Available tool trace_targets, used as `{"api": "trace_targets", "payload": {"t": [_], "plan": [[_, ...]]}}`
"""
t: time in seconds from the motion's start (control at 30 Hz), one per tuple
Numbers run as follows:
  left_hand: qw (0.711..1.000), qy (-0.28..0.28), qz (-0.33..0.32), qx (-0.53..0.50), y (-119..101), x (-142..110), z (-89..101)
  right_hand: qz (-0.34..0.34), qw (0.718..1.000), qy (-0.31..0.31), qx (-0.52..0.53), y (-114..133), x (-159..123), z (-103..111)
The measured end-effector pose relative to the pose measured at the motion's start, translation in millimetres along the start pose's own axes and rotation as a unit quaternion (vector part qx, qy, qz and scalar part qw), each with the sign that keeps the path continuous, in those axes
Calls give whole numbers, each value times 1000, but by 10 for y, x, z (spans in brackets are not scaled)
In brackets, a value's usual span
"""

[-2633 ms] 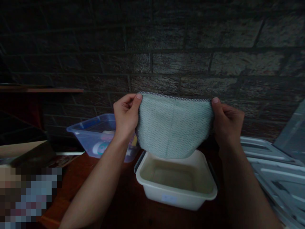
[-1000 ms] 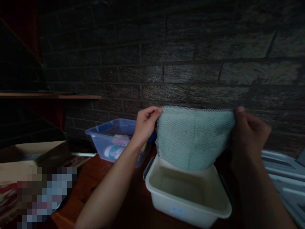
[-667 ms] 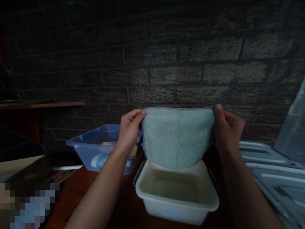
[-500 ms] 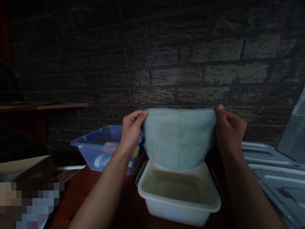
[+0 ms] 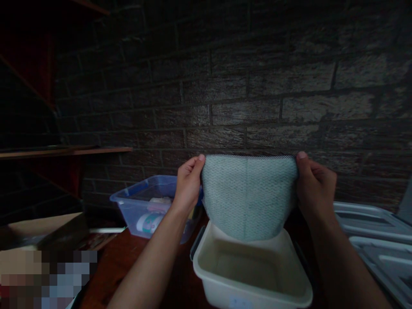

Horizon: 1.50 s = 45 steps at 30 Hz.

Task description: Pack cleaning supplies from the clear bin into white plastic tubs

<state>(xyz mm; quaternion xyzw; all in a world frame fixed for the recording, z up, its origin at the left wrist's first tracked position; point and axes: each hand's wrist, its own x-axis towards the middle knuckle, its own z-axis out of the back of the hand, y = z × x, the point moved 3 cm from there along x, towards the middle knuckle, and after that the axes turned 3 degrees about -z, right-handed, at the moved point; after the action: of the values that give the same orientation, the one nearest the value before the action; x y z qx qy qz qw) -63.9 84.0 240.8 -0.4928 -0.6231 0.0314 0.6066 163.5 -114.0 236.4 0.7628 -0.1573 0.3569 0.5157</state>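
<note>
A pale green textured cloth (image 5: 249, 195) with a black-and-white stitched edge hangs stretched between my two hands. My left hand (image 5: 189, 180) pinches its upper left corner, thumb on the near side. At the upper right corner my right hand (image 5: 315, 184) grips it the same way. The cloth's lower edge sags in a curve over the far rim of a white plastic tub (image 5: 257, 296). That tub stands on a reddish-brown table with dark handles at its sides, and no contents show inside. Whether the cloth touches the rim I cannot tell.
Behind my left forearm stands a translucent blue bin (image 5: 128, 204) holding a white bottle (image 5: 149, 224) and other items. Grey lids (image 5: 373, 216) lie at the right. A cardboard box (image 5: 61, 229) and a wall shelf (image 5: 64, 152) are at the left. A dark brick wall (image 5: 225, 86) rises behind.
The view has shifted slightly, so the scene sits lower and farther right. Both hands keep their hold on the cloth, which stays stretched above the tub.
</note>
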Motion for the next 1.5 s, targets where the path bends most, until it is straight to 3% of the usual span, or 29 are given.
{"api": "trace_targets", "payload": {"t": [0.27, 0.77, 1.27, 1.5], "plan": [[1000, -8, -10, -3, -2, 14, 5, -29, 999, 12, 16, -34, -4, -36], [999, -36, -8, -14, -6, 5, 7, -21, 999, 23, 11, 1, -22, -43], [999, -17, -23, 29, 63, 5, 29, -12, 1000, -8, 1, -50, 5, -23], [999, 22, -18, 24, 139, 16, -1, -13, 1000, -19, -13, -83, 18, 6]]}}
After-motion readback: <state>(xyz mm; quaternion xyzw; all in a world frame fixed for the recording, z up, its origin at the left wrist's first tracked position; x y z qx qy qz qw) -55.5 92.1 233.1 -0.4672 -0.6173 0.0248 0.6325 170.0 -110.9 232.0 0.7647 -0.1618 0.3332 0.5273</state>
